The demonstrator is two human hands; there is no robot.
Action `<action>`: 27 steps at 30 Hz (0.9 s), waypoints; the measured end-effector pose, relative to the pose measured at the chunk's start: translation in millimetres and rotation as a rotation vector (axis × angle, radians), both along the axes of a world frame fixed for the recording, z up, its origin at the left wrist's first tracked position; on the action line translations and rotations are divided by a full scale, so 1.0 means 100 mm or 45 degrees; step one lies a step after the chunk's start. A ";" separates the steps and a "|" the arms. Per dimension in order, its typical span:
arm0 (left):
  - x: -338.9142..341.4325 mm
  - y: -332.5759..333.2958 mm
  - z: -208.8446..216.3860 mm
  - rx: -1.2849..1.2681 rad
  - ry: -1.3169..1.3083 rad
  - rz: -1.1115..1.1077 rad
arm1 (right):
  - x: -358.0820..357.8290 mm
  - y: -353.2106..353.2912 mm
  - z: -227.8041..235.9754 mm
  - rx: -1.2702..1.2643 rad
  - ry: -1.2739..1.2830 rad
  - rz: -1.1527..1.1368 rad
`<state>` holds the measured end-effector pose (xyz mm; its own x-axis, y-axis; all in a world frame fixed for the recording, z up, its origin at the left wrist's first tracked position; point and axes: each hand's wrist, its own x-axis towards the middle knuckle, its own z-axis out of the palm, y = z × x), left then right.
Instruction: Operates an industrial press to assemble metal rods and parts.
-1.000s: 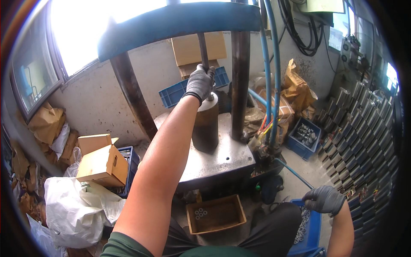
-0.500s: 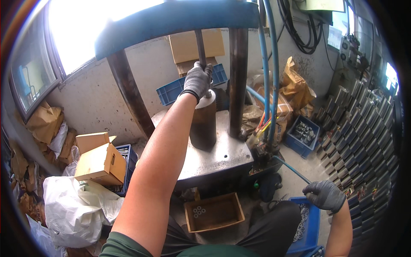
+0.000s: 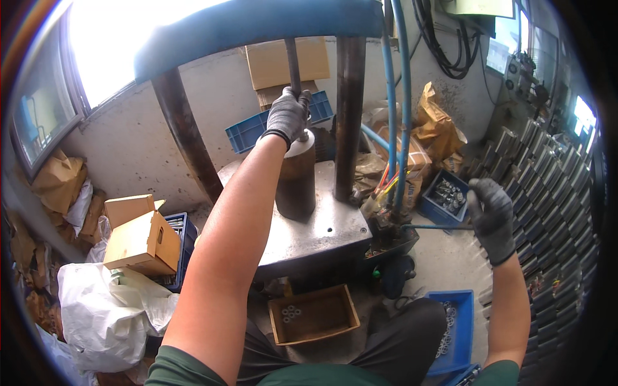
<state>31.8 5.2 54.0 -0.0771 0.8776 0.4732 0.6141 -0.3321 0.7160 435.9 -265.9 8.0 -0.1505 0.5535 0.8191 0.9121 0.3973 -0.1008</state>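
My left hand (image 3: 288, 116), in a grey glove, is closed around the upright metal rod (image 3: 294, 67) of a press, just above a thick dark cylinder (image 3: 297, 183) with a pale top. The cylinder stands on the press's steel table (image 3: 302, 235); my fingers hide where rod and cylinder top meet. At the right, my gloved right hand (image 3: 493, 222) is raised, thumb and fingers pointing up and not wrapped round anything. The end of a thin blue-green lever (image 3: 441, 226) meets the side of this hand. That lever runs out level from the machine's valve area.
Dark posts (image 3: 349, 122) flank the cylinder. A wooden box (image 3: 313, 315) with several rings sits below the table. Blue bins (image 3: 468, 328) (image 3: 444, 197) with metal parts stand right, beside stacked metal tubes (image 3: 547, 193). Left are a carton (image 3: 145, 241) and a white sack (image 3: 96, 315).
My right hand has risen and its fingers have loosened from the lever. The lever has swung up from a downward slant to level. My left hand stays on the rod.
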 end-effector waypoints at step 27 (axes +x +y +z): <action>-0.11 -1.11 -1.25 0.573 -0.682 -0.873 | 0.09 0.58 0.23 -0.220 -0.060 -0.310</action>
